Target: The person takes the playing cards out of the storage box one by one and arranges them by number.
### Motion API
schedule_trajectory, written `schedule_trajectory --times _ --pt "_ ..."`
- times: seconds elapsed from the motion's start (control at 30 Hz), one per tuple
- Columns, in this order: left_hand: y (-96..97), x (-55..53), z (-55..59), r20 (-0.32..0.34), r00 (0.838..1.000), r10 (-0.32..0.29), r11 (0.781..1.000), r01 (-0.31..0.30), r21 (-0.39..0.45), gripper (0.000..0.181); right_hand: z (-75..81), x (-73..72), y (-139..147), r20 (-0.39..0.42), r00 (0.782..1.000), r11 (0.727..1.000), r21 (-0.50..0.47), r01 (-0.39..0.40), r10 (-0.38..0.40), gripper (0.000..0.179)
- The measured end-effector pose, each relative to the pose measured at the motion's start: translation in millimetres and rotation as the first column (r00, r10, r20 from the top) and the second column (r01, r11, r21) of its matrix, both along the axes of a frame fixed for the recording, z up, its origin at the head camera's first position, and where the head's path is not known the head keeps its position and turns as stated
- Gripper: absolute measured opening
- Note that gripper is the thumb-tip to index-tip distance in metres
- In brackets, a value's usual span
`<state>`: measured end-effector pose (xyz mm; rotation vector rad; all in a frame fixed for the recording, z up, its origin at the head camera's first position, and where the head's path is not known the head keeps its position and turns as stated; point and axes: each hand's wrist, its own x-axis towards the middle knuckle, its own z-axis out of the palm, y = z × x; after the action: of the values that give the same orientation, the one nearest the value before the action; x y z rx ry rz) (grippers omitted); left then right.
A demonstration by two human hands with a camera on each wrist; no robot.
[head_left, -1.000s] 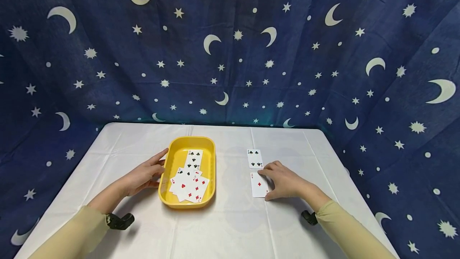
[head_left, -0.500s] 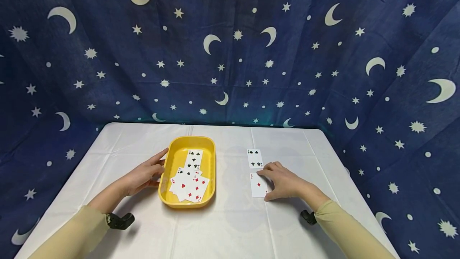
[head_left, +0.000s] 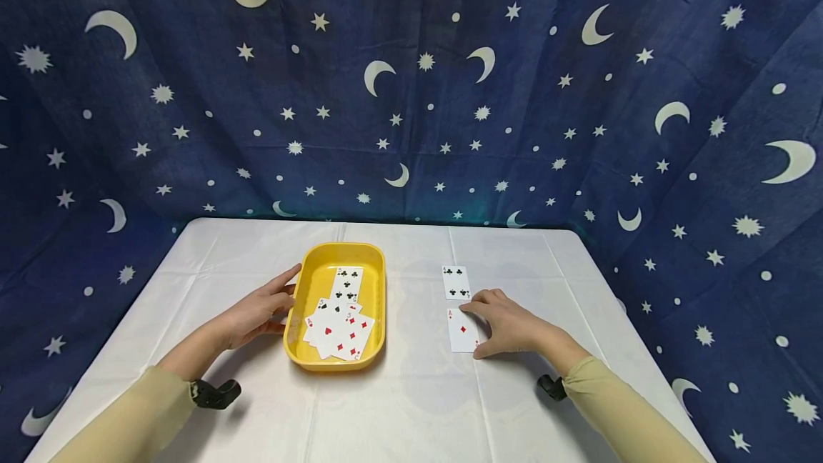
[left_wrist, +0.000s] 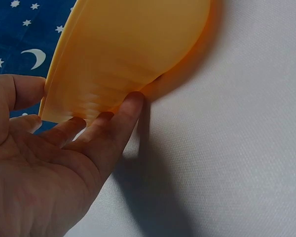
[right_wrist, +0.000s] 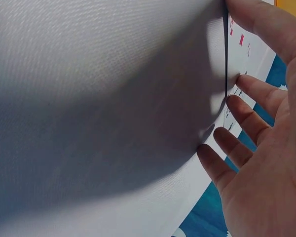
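My left hand (head_left: 258,314) rests against the left side of a yellow tray (head_left: 379,306), its fingertips touching the outer wall, as the left wrist view also shows. Several face-up playing cards lie in the tray, among them a five of clubs (head_left: 348,283) and a five of diamonds (head_left: 354,338). My right hand (head_left: 512,326) holds an ace of diamonds (head_left: 461,334) by its right side, thumb at the near corner and index finger at the far one. In the right wrist view, that card's edge shows as a thin dark line. Just beyond lies a four of clubs (head_left: 456,282).
A white cloth (head_left: 398,413) covers the table. Behind it and along the sides hangs a dark blue curtain (head_left: 411,134) with moons and stars. A black wrist strap (head_left: 215,395) sits on the left arm, another (head_left: 553,387) on the right.
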<state>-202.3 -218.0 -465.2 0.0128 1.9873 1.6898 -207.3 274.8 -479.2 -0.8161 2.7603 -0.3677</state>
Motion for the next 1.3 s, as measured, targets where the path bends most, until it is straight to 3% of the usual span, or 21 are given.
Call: schedule_trajectory --times 1.3 --pt "1.0 0.4 -1.2 0.009 1.0 0.005 1.0 -0.005 -0.007 0.08 -2.4 2.0 3.2 0.003 1.0 0.999 -0.05 -0.007 0.007 0.089"
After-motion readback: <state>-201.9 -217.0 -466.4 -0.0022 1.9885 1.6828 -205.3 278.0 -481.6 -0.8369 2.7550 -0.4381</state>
